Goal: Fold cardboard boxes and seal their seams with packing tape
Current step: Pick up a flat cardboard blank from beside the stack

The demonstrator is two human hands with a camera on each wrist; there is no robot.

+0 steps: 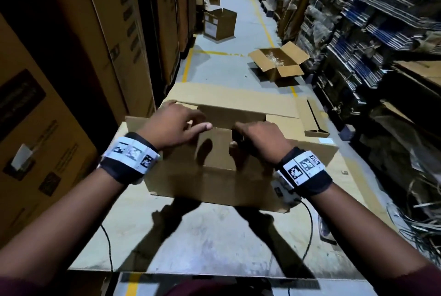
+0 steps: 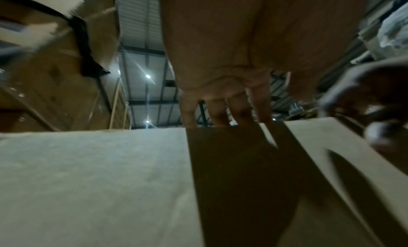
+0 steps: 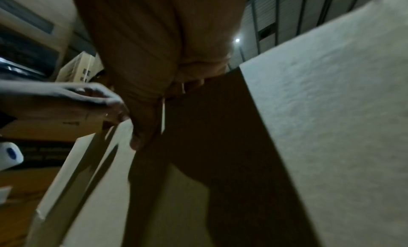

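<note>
From the head view, we see the cardboard box (image 1: 210,171) held above the grey floor, with a flattened cardboard sheet (image 1: 238,97) lying just beyond it. Our left hand (image 1: 175,126) rests over the box's top edge with fingers extended and only lightly bent, pressing a flap rather than gripping it. Our right hand (image 1: 259,137) sits near the middle of that same edge, fingers curled down over the flap so that it is grasping the cardboard. Beyond the box, 2 open cartons (image 1: 278,63) stand farther down the aisle.

From the left wrist view, we see the left hand's fingers (image 2: 223,111) straight and spread, their tips hidden behind the box panel's edge (image 2: 92,130).

From the right wrist view, the right hand's thumb (image 3: 143,121) lies against the near face of the panel; the other fingers are hidden behind it.

We judge the box light and empty, stiff across its panels but ready to bend at the scored creases. Hold is best taken on flap edges close to the creases; pressing mid-panel could buckle it. No packing tape is visible.
</note>
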